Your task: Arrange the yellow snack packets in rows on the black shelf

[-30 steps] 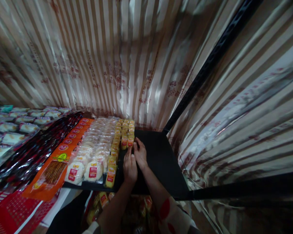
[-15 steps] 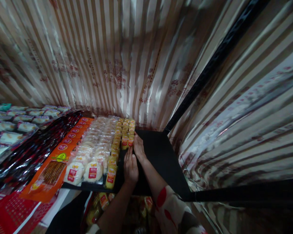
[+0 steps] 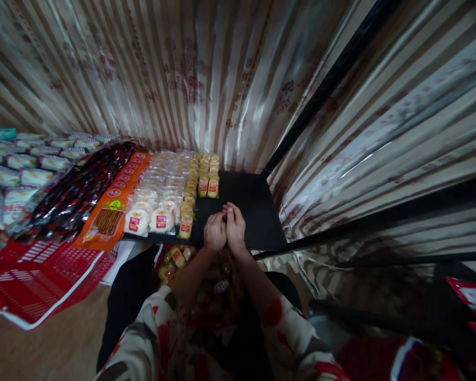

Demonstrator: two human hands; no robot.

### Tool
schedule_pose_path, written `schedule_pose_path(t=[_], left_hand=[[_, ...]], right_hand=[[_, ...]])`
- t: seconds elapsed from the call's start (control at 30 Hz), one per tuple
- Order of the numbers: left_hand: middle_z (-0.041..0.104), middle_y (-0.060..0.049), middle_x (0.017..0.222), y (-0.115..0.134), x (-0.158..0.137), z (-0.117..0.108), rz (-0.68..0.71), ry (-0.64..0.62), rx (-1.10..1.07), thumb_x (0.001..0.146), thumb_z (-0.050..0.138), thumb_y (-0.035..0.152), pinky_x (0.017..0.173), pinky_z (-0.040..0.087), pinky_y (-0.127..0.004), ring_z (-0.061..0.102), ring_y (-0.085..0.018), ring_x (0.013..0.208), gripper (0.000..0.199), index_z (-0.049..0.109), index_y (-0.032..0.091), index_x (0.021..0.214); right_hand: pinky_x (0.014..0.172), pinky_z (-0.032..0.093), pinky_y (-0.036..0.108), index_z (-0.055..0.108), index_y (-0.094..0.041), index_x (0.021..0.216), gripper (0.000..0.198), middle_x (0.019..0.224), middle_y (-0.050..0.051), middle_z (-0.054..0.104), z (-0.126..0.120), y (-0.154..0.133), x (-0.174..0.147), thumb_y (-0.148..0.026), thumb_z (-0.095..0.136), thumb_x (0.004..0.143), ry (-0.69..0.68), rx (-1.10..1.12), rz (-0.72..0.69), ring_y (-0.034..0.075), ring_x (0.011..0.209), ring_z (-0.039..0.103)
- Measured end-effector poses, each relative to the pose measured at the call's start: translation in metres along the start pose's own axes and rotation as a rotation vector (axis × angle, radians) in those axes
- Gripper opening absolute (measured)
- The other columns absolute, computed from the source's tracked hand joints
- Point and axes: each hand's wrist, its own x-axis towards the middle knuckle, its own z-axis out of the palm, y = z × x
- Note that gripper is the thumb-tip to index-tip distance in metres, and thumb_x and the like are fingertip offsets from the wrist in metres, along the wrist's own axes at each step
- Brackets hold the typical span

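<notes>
My left hand (image 3: 215, 232) and my right hand (image 3: 235, 228) are side by side over the front part of the black shelf (image 3: 252, 198), touching or nearly so. The fingers of both are curled in, and whatever they hold, if anything, is hidden. Just beyond them, two small yellow snack packets (image 3: 208, 187) stand at the front of a short block of similar packets. A longer row of yellow packets (image 3: 186, 225) runs to the shelf's front edge. To its left lie rows of clear-wrapped white rice crackers (image 3: 162, 219).
Farther left are an orange snack-stick bag (image 3: 107, 221), dark shiny packs (image 3: 69, 198) and white wrapped snacks (image 3: 35, 177). A red basket (image 3: 51, 275) is at lower left. Below my arms sits a container of yellow packets (image 3: 177, 257). A black post (image 3: 301, 129) rises behind the shelf.
Both hands have drawn back from the two front yellow packets toward the shelf's front edge, and their fingers have curled in. The packets remain standing. The view has shifted, showing more below the shelf.
</notes>
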Motion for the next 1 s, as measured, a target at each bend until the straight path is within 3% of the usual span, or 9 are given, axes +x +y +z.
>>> schedule_pose_path(t=[0.17, 0.27, 0.4, 0.47, 0.57, 0.73, 1.0], left_hand=[[0.065, -0.009, 0.094, -0.001, -0.062, -0.017, 0.081, -0.087, 0.016, 0.083, 0.033, 0.014, 0.087, 0.046, -0.030, 0.058, -0.018, 0.093, 0.030, 0.062, 0.017, 0.094], [0.065, -0.007, 0.090, -0.009, -0.099, -0.024, 0.009, -0.220, 0.053, 0.086, 0.034, 0.018, 0.083, 0.047, -0.028, 0.059, -0.016, 0.089, 0.028, 0.062, 0.019, 0.091], [0.065, -0.012, 0.102, -0.032, -0.135, -0.023, -0.098, -0.409, 0.208, 0.082, 0.037, 0.014, 0.089, 0.045, -0.034, 0.058, -0.020, 0.097, 0.032, 0.061, 0.014, 0.104], [0.063, -0.017, 0.105, -0.043, -0.147, -0.021, -0.060, -0.482, 0.311, 0.079, 0.038, 0.011, 0.098, 0.038, -0.040, 0.056, -0.024, 0.103, 0.037, 0.060, 0.008, 0.108], [0.060, -0.019, 0.113, -0.056, -0.156, -0.018, 0.034, -0.537, 0.407, 0.077, 0.038, 0.011, 0.107, 0.025, -0.044, 0.051, -0.027, 0.114, 0.043, 0.057, 0.005, 0.115], [0.057, -0.017, 0.121, -0.068, -0.161, -0.009, 0.052, -0.593, 0.404, 0.075, 0.036, 0.008, 0.110, 0.022, -0.044, 0.046, -0.026, 0.121, 0.049, 0.053, 0.008, 0.121], [0.054, -0.015, 0.126, -0.066, -0.151, -0.008, -0.160, -0.615, 0.369, 0.078, 0.036, 0.008, 0.107, 0.028, -0.034, 0.043, -0.022, 0.123, 0.045, 0.054, 0.006, 0.119]], right_hand=[[0.083, 0.049, 0.031, 0.057, -0.018, 0.108, 0.034, 0.103, 0.008, 0.066, -0.021, 0.002, -0.069, -0.038, 0.039, 0.087, 0.012, -0.063, -0.062, 0.017, 0.092, 0.062], [0.087, 0.047, 0.032, 0.060, -0.021, 0.103, 0.029, 0.099, 0.006, 0.067, -0.030, 0.016, -0.106, -0.033, 0.037, 0.088, -0.076, -0.231, -0.069, 0.017, 0.092, 0.061], [0.090, 0.044, 0.034, 0.064, -0.020, 0.098, 0.029, 0.101, 0.008, 0.068, -0.031, 0.050, -0.133, -0.019, 0.038, 0.084, -0.308, -0.544, -0.007, 0.021, 0.097, 0.061], [0.092, 0.042, 0.034, 0.065, -0.019, 0.101, 0.032, 0.104, 0.010, 0.067, -0.028, 0.068, -0.138, -0.013, 0.039, 0.082, -0.481, -0.708, 0.011, 0.022, 0.100, 0.060], [0.096, 0.037, 0.034, 0.064, -0.016, 0.105, 0.035, 0.108, 0.012, 0.065, -0.023, 0.087, -0.143, -0.010, 0.039, 0.081, -0.627, -0.875, 0.018, 0.023, 0.105, 0.057], [0.104, 0.028, 0.039, 0.061, -0.020, 0.113, 0.041, 0.125, 0.011, 0.057, -0.019, 0.104, -0.147, -0.008, 0.037, 0.081, -0.647, -0.987, 0.007, 0.025, 0.119, 0.047], [0.107, 0.021, 0.040, 0.056, -0.017, 0.120, 0.043, 0.129, 0.011, 0.054, -0.024, 0.095, -0.139, -0.008, 0.035, 0.084, -0.728, -1.066, -0.048, 0.024, 0.123, 0.043]])
